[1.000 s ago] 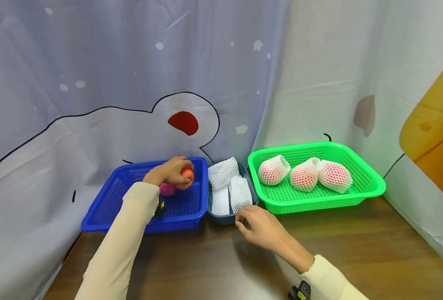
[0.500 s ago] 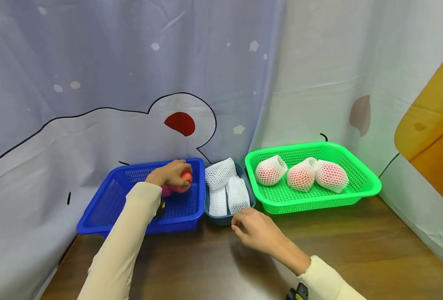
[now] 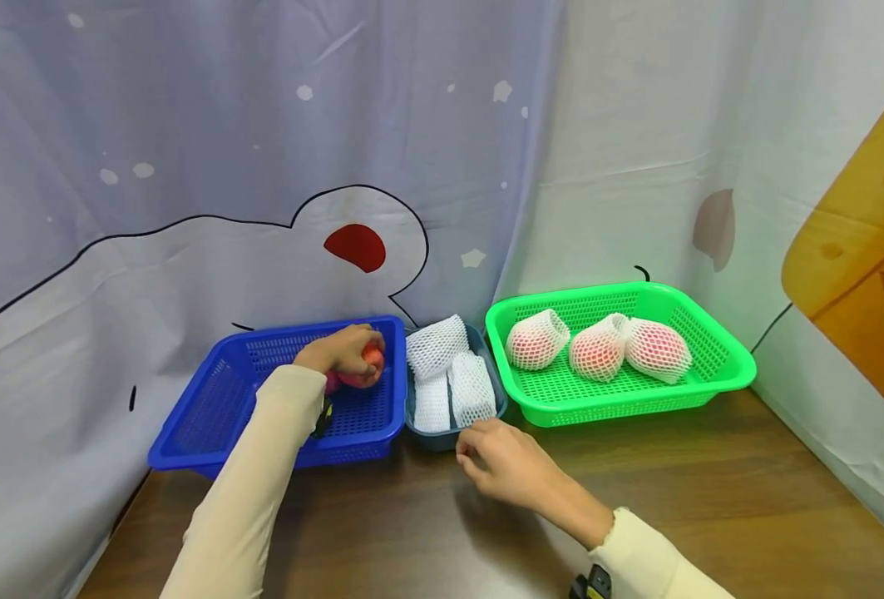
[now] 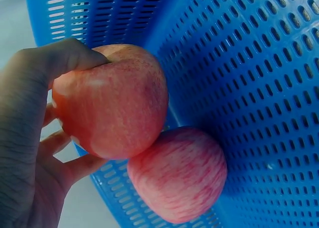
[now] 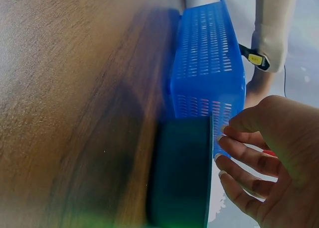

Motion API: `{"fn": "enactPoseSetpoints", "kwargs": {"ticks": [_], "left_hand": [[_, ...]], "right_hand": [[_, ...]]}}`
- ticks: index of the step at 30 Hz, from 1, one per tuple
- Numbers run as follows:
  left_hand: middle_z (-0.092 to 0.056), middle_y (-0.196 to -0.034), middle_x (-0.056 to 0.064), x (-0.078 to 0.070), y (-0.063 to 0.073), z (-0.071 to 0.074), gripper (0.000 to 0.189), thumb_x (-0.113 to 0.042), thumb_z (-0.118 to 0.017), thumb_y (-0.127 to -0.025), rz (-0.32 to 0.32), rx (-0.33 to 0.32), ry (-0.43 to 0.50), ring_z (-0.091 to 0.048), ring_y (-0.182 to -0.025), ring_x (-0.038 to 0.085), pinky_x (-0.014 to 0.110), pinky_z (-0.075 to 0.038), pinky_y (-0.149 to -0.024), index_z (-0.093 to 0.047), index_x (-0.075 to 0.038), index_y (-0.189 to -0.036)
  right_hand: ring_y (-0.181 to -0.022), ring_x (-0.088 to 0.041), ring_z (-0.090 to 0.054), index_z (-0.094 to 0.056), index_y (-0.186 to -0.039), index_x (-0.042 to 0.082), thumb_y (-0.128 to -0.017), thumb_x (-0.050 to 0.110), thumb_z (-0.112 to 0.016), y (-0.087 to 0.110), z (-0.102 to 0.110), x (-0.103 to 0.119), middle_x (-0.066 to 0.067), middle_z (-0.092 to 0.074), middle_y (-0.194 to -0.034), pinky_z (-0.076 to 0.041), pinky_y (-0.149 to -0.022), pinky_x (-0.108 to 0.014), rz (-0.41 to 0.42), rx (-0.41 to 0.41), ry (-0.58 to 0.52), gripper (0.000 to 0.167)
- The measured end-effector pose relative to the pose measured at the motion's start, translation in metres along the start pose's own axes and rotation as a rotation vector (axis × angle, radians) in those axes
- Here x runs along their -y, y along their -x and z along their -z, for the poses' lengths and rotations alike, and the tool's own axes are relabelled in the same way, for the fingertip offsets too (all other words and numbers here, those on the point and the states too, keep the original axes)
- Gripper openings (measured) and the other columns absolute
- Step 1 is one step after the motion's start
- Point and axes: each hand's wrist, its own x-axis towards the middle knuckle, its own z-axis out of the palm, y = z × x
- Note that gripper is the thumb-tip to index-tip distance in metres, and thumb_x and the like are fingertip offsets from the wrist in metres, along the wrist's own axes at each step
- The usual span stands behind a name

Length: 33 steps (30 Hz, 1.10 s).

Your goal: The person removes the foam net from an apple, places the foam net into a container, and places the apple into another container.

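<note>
In the blue basket (image 3: pixel 209 416), my left hand (image 3: pixel 343 349) grips an orange-red apple (image 4: pixel 117 103), thumb across its top and fingers around the far side. Touching it is a second, pink-streaked apple (image 4: pixel 179 175) lying in the same basket. My right hand (image 3: pixel 512 462) hovers at the front rim of the small dark blue bin (image 3: pixel 442 441), fingers loosely bent with nothing between them. White foam net sleeves (image 3: pixel 471 387) lie in that bin. Over in the green basket (image 3: pixel 621 412) sit 3 apples (image 3: pixel 597 349) wrapped in foam nets.
The baskets and the bin stand side by side along the back of the brown wooden table (image 3: pixel 412 532). Behind them hangs a printed curtain (image 3: pixel 262 150). A black wrist strap (image 3: pixel 591 582) is on the right sleeve.
The whole head view has shifted slightly left. My left hand, holding the orange-red apple, sits slightly lower in the blue basket. My right hand stays near the small bin's front rim.
</note>
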Motion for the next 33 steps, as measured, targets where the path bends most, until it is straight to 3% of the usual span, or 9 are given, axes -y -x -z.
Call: {"fn": "enactPoseSetpoints", "kwargs": {"ticks": [6,13,21,33], "left_hand": [[-0.061,-0.115,0.011,0.0,0.002,-0.004,0.041,-0.019,-0.07,-0.081,0.037,0.04,0.027,-0.056,-0.106,0.026,0.043,-0.053,-0.093,-0.066,-0.008,-0.121],[-0.066,-0.115,0.013,-0.001,-0.003,0.001,0.032,-0.008,-0.065,-0.084,-0.02,0.026,-0.014,-0.057,-0.111,0.028,0.047,-0.049,-0.101,-0.068,-0.005,-0.116],[-0.065,-0.116,0.013,-0.003,0.001,0.003,0.032,-0.006,-0.064,-0.085,0.003,0.041,-0.004,-0.056,-0.113,0.028,0.047,-0.049,-0.102,-0.068,-0.006,-0.117],[-0.065,-0.119,0.014,-0.009,0.004,0.002,0.03,-0.006,-0.064,-0.088,-0.049,0.039,0.002,-0.056,-0.116,0.029,0.048,-0.049,-0.104,-0.068,-0.006,-0.118]], "right_hand": [[-0.082,-0.009,-0.059,-0.064,-0.079,0.021,-0.088,0.021,-0.071,0.0,-0.001,0.0,0.01,-0.062,-0.079,-0.051,-0.068,-0.024,0.005,0.005,-0.002,0.011],[-0.083,-0.008,-0.06,-0.065,-0.081,0.021,-0.088,0.021,-0.072,0.001,0.001,-0.001,0.011,-0.062,-0.08,-0.052,-0.07,-0.026,-0.041,-0.014,-0.016,0.01],[-0.083,-0.008,-0.059,-0.066,-0.083,0.02,-0.088,0.021,-0.072,0.0,0.002,-0.003,0.01,-0.062,-0.081,-0.052,-0.071,-0.026,-0.05,-0.004,-0.037,0.008],[-0.083,-0.008,-0.06,-0.067,-0.089,0.017,-0.088,0.02,-0.071,-0.007,0.005,-0.013,0.009,-0.063,-0.084,-0.052,-0.074,-0.027,-0.066,-0.024,-0.043,0.005]]}}
